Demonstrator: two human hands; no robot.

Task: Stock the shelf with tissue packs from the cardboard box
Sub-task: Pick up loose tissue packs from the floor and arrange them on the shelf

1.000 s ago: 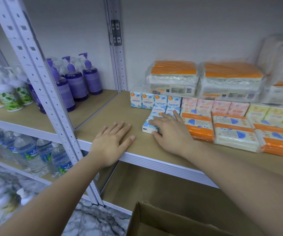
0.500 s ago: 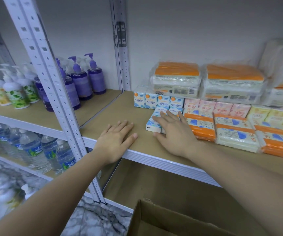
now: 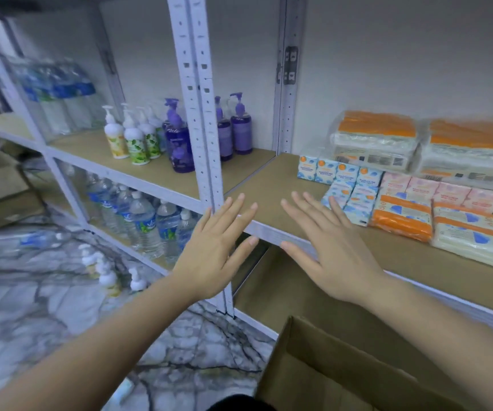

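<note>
Left hand (image 3: 218, 250) and right hand (image 3: 328, 253) hover spread and empty at the shelf (image 3: 272, 185) edge. Blue tissue packs (image 3: 355, 203) lie right, rowed beside like stock for tidy facing.

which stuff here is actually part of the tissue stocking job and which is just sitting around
Part of the job:
- blue tissue packs
- orange tissue packs
- pink tissue packs
- shelf
- cardboard box
- left hand and right hand, both open and empty

Just sitting around:
- purple pump bottles
- white lotion bottles
- water bottles
</note>
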